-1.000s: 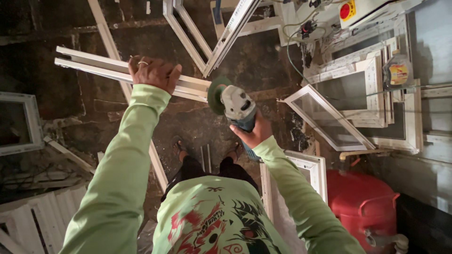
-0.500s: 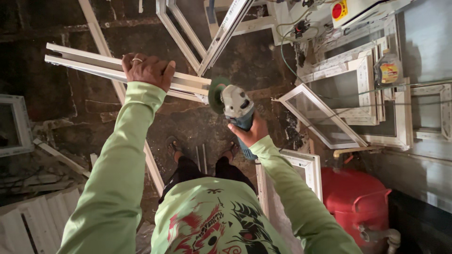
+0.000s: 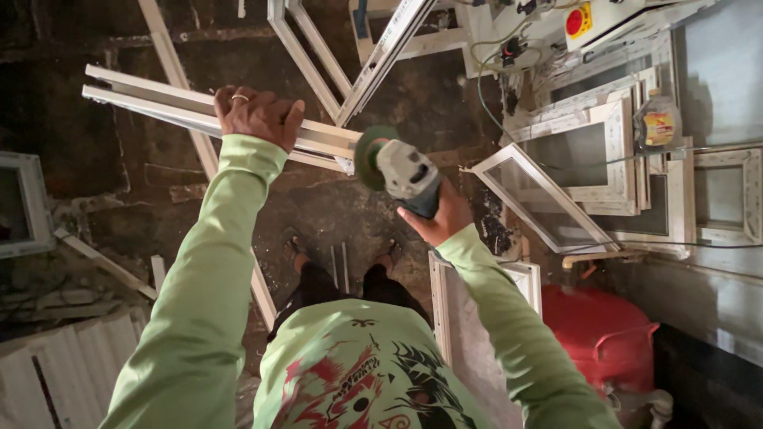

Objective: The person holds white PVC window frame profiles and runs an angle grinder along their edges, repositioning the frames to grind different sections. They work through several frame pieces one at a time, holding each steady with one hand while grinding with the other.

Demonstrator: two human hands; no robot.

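My left hand (image 3: 256,116), a ring on one finger, grips a long white window-frame profile (image 3: 151,99) held level above the floor. My right hand (image 3: 439,219) holds a grey angle grinder (image 3: 407,175) by its body. The grinder's green disc (image 3: 367,157) sits against the right end of the profile. Both arms are in light green sleeves. My feet in sandals show below on the dark floor.
White window frames (image 3: 548,202) lean and lie at the right, with a bottle (image 3: 658,121) on one. A red container (image 3: 604,334) stands at lower right. A machine with a red button (image 3: 575,22) and cables is at the top. More white profiles (image 3: 314,56) cross the floor.
The profile and my left hand have shifted slightly up and left in view. The grinder stays pressed at the profile's end.
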